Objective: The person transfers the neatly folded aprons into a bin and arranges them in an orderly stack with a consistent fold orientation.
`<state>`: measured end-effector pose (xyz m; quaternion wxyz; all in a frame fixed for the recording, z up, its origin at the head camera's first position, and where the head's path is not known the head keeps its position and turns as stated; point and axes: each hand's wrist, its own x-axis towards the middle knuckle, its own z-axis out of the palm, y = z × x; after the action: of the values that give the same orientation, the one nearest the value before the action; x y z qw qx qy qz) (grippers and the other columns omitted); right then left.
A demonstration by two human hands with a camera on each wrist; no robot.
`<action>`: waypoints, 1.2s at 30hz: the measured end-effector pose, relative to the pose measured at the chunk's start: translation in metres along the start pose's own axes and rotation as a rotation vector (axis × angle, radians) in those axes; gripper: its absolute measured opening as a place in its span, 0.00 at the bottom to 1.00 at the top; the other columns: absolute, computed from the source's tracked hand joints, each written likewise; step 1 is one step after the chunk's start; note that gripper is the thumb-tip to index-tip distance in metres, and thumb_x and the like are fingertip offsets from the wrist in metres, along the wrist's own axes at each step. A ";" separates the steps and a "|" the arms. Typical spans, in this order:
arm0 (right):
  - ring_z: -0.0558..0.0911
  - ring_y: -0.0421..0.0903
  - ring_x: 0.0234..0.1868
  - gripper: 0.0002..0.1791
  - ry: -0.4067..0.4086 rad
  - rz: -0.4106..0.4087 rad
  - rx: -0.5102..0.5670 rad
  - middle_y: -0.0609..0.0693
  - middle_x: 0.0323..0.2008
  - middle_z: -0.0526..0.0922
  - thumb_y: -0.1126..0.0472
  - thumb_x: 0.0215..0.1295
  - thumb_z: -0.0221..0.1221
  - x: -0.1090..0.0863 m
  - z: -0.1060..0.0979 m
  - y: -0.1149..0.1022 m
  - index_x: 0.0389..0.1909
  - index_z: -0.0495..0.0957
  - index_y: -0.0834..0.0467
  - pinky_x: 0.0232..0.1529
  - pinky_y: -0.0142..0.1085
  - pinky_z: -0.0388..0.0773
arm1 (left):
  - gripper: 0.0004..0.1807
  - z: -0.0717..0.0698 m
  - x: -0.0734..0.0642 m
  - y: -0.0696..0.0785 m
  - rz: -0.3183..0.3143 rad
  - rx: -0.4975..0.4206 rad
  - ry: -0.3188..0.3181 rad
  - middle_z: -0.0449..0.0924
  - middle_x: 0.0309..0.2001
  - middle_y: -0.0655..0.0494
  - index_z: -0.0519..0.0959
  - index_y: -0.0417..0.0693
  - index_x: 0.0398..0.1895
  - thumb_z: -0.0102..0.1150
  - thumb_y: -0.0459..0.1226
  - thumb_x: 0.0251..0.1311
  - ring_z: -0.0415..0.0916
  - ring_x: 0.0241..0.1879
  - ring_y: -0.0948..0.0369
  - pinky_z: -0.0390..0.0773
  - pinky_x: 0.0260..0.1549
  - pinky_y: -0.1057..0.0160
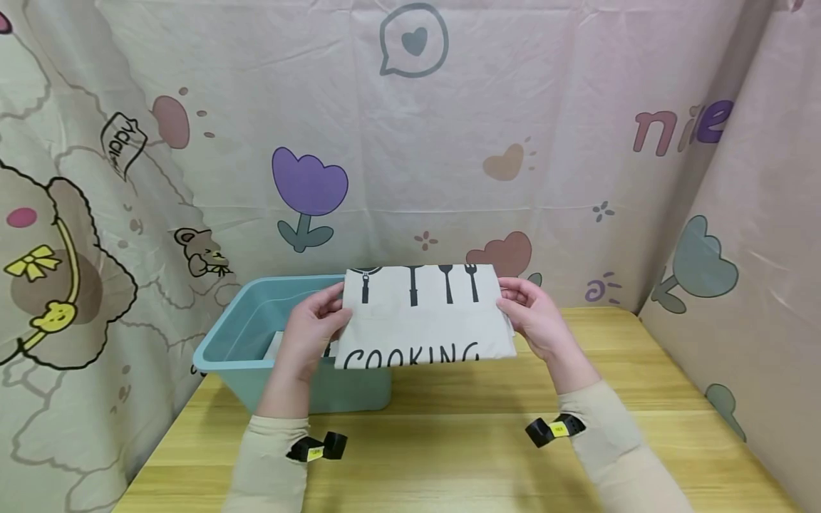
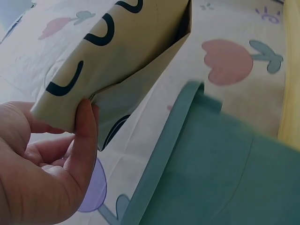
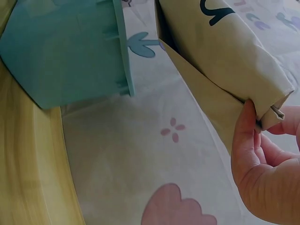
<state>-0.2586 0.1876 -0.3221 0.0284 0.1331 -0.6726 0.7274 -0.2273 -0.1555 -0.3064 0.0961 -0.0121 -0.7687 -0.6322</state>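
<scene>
A folded white cloth [image 1: 423, 328] printed with black kitchen utensils and the word COOKING is held up in front of me, above the table. My left hand [image 1: 313, 328] pinches its left edge between thumb and fingers. At the opposite edge, my right hand [image 1: 534, 313] grips it the same way. The left wrist view shows the layers of the cloth [image 2: 124, 47] parting in a gap along the fold. In the right wrist view, the cloth's corner [image 3: 262, 93] is bunched slightly at the fingertips.
A teal plastic bin [image 1: 231, 349] stands on the wooden table [image 1: 462, 442] behind my left hand, partly covered by the cloth. Something white with dark marks [image 1: 274, 345] lies inside it. A printed curtain [image 1: 410, 157] hangs behind the table and along both sides.
</scene>
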 end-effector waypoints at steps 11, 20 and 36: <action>0.74 0.37 0.36 0.23 -0.004 0.021 0.038 0.51 0.39 0.72 0.75 0.66 0.53 0.014 0.036 0.009 0.61 0.64 0.76 0.33 0.29 0.80 | 0.29 -0.031 0.009 -0.004 -0.041 0.100 0.035 0.75 0.50 0.46 0.69 0.44 0.71 0.56 0.30 0.66 0.72 0.43 0.61 0.78 0.35 0.71; 0.75 0.39 0.36 0.22 -0.005 0.030 0.027 0.53 0.38 0.72 0.75 0.65 0.53 0.028 0.070 0.013 0.60 0.66 0.74 0.33 0.29 0.80 | 0.27 -0.058 0.017 -0.006 -0.038 0.210 0.100 0.74 0.52 0.43 0.69 0.41 0.70 0.55 0.31 0.66 0.71 0.45 0.62 0.75 0.37 0.76; 0.72 0.43 0.34 0.21 -0.034 0.037 -0.073 0.54 0.36 0.72 0.77 0.63 0.54 0.050 0.124 0.013 0.57 0.68 0.74 0.28 0.29 0.77 | 0.26 -0.095 0.033 -0.016 -0.058 0.407 0.151 0.73 0.49 0.42 0.69 0.32 0.67 0.53 0.30 0.65 0.68 0.47 0.54 0.70 0.34 0.74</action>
<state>-0.2901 0.0572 -0.3162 0.0086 0.1318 -0.7014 0.7004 -0.2489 -0.2548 -0.2997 0.1354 0.0772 -0.8711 -0.4658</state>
